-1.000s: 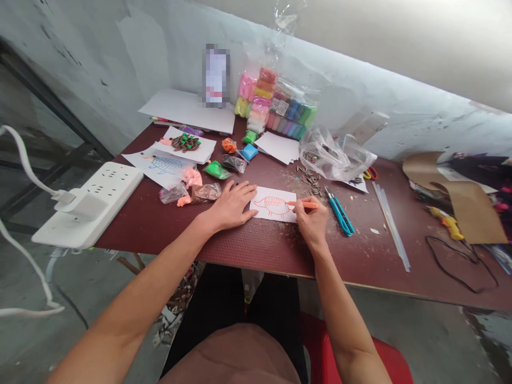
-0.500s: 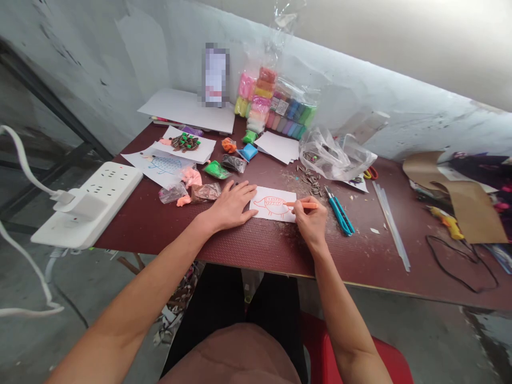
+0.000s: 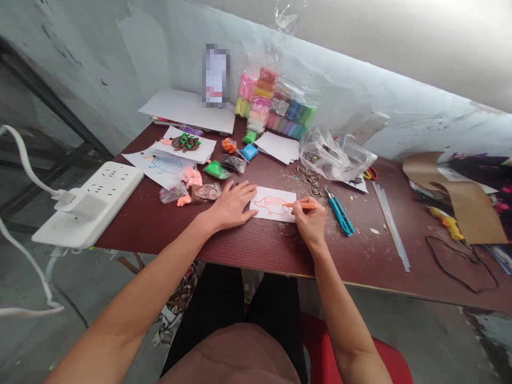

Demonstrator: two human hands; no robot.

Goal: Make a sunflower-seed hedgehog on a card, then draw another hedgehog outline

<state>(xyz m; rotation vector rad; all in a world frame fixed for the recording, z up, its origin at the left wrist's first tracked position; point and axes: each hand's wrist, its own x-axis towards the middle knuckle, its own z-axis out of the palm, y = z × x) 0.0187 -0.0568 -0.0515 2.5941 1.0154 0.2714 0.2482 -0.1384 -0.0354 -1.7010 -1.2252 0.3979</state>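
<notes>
A small white paper lies near the front edge of the dark red table, bearing an orange outline of an animal with a pointed snout, short legs and rows of marks on its back. My left hand rests flat with fingers spread, its fingertips at the paper's left edge. Held in my right hand is an orange pen, its tip touching the right part of the drawing. Right of that hand lies a teal cutter. Sunflower seeds are scattered behind the hand.
A white power strip stands at the left. Behind are a seed-covered figure, a blue drawing, bagged clay, blank papers and a plastic bag. Clear sticks and a yellow glue gun lie right.
</notes>
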